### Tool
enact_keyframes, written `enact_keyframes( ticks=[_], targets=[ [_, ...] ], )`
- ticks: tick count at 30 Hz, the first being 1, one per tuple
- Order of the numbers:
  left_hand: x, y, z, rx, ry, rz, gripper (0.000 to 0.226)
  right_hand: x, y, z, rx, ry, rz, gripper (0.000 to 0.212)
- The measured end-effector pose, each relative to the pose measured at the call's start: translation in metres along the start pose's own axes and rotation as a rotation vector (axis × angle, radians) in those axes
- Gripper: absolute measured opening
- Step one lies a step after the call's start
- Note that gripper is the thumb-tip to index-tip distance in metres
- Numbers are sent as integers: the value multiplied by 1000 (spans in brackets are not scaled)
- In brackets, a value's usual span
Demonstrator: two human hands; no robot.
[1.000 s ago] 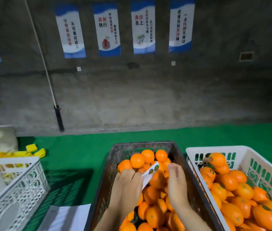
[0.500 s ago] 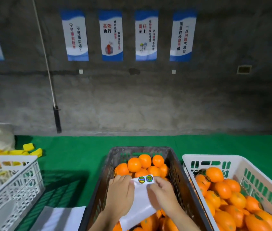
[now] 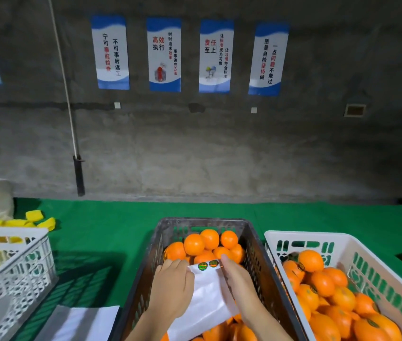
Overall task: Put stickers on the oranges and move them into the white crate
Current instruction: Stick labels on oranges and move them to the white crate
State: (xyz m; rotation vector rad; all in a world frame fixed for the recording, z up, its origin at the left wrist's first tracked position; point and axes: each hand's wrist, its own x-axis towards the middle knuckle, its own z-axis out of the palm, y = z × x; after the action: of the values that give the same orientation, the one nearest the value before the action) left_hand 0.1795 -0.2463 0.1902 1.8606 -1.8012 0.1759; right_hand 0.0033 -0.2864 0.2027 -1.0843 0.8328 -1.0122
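A dark crate in front of me is heaped with plain oranges. Over it, my left hand grips the left edge of a white sticker sheet. Two round stickers sit at the sheet's top edge. My right hand holds the sheet's right side, its fingertips beside the right sticker. On the right stands the white crate, filled with stickered oranges.
Another white crate stands at the left, with yellow pieces and a bag behind it. A white paper lies on the green table cover. A grey wall with posters rises behind.
The sticker sheet went from tilted up between my hands to lying flat, face up, over the dark crate. Both hands now hold its sides. The view has tilted up slightly.
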Motion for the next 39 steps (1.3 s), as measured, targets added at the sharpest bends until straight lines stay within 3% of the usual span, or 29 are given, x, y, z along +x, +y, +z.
enact_keyframes(
  ticks=[7,11,18,21,25,29,37,39],
  targets=[
    [0,1,5,-229,75,-28,12,-1,5,-2,-137,52,-72,20],
    [3,4,12,-355,4,22,29,2,10,-5,-310,71,-163,47],
    [9,0,17,-517,-143,-69,23,2,15,-5,-390,56,-203,49],
    [7,0,21,-498,-193,-9,16,1,16,-6,-426,40,-205,48],
    [6,-3,22,-449,-142,-9,19,2,18,-5,-452,17,-220,50],
    [6,-4,22,-471,-177,-56,25,2,19,-7,-460,-30,-232,46],
    [6,0,18,-361,-160,-112,4,3,23,-9,-477,-24,-228,41],
    [5,1,17,-360,-146,-113,11,3,23,-9,-473,-9,-211,44]
  ],
)
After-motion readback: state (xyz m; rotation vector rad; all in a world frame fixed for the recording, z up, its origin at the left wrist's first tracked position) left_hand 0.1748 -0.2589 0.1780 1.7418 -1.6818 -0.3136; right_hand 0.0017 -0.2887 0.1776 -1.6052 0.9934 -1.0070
